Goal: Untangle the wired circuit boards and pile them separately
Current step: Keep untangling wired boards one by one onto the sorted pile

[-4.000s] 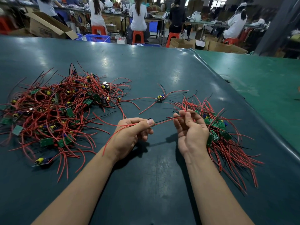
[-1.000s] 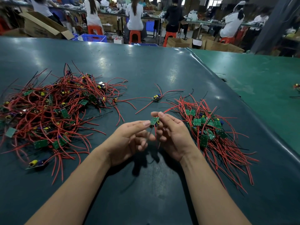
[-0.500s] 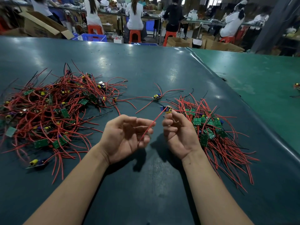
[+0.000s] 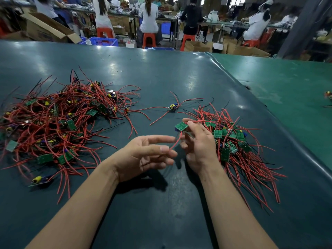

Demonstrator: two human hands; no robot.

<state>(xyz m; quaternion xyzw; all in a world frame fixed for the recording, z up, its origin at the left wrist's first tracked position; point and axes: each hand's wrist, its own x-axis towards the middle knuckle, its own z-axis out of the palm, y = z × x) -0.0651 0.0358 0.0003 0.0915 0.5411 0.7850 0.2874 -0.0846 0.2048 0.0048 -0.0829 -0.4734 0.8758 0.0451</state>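
A big tangled heap of red-wired green circuit boards (image 4: 59, 121) lies on the left of the dark table. A sorted pile of boards (image 4: 233, 141) with wires fanned toward me lies on the right. My right hand (image 4: 199, 144) pinches one small green board (image 4: 181, 126) just left of the sorted pile, its red wire hanging down. My left hand (image 4: 147, 153) is beside it, palm up, fingers loosely spread, the red wire's end touching its fingertips. A single wired board (image 4: 172, 107) lies alone between the piles.
The dark green table (image 4: 161, 72) meets a lighter green table (image 4: 287, 87) on the right, where another wired part (image 4: 328, 95) lies at the edge. Beyond the far edge sit several people on red stools, with cardboard boxes and blue crates.
My right hand has turned the held board so its green face shows and shifted it toward the right pile. My left hand has let the wire slip and spread its fingers.
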